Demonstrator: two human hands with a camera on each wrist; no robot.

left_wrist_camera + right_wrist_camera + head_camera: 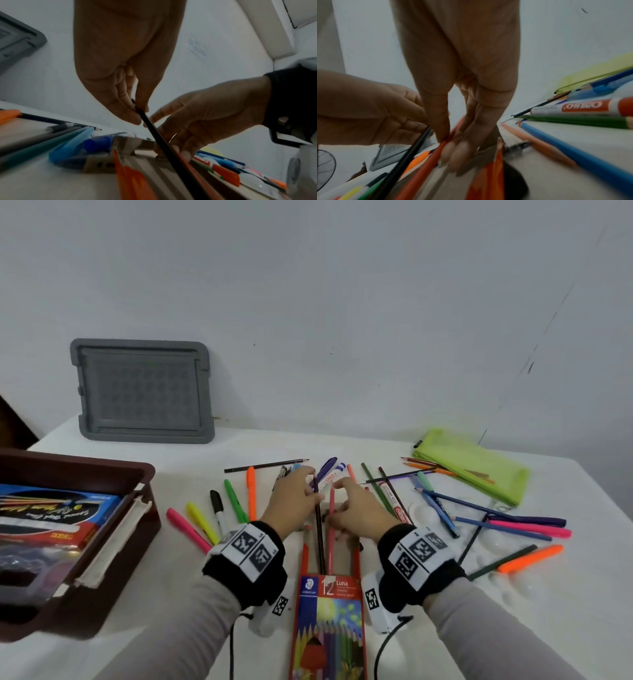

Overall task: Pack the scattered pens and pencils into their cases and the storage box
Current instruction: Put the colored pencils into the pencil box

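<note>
the left hand [294,501] pinches the top of a dark, thin wooden pencil [319,537] between thumb and fingertips, while the right hand [356,510] pinches a pink-red pencil [331,539] the same way. both pencils already have their lower ends inside the open mouth of the orange cardboard pencil box [329,621], which lies flat on the white table [394,450] right in front of the person, between the two wrists.

to my eye the step is sliding these two home. it would go best if each pencil stays parallel to the box's long side and low to the card, so the tips don't catch the flaps, with the right hand's lower fingers steadying the opening as the right wrist view suggests.

the box front reads "12" and "luna" with a staedtler mark. a white marker with a red label [583,106] reads "artline"-style lettering upside down that i can't make out. the brown plastic storage box [102,474] at the left holds packs; one says "special", the rest is too blurred. a lime green fabric pouch [479,463] lies at the far right, with loose pens and pencils scattered around.
</note>
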